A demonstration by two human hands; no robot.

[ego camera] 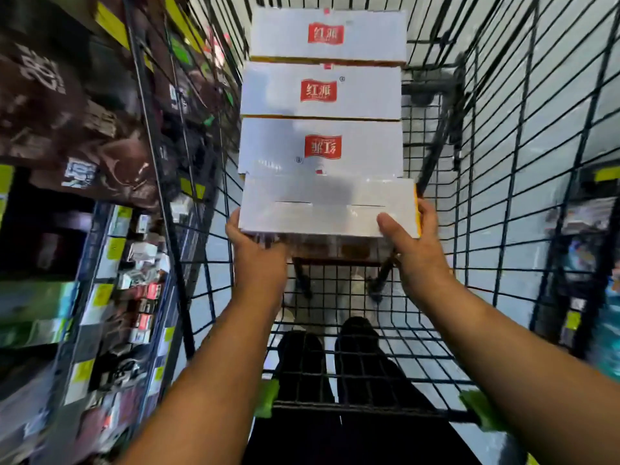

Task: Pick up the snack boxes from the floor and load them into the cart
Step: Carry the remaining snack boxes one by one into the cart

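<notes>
Store shelving crowded with blurred packets and yellow price tags lines the left side of a narrow aisle, with pale floor showing through the bars of a black wire shopping cart that fills the middle of the frame. Inside the cart, three flat white cardboard snack boxes with red logo labels lie in a row running away from the camera: the farthest box, the middle box and the nearest labelled box, whose logo is upside down to the viewer. A fourth white snack box with a yellow edge is held at the near end of that row, its far edge overlapping the third box; whether it rests on anything cannot be told. The person's left hand cups the box's near left corner from below, fingers hidden under it. The right hand closes its grip on the near right corner, thumb pressed flat on the white top and fingers wrapped round the yellow side. Both bare forearms reach forward over the cart's near rim, where green plastic corner pieces cap the wire. Below, through the cart's mesh bottom, the person's dark trousers and dark shoes are visible against the floor. More blurred shelving stands along the right edge.
</notes>
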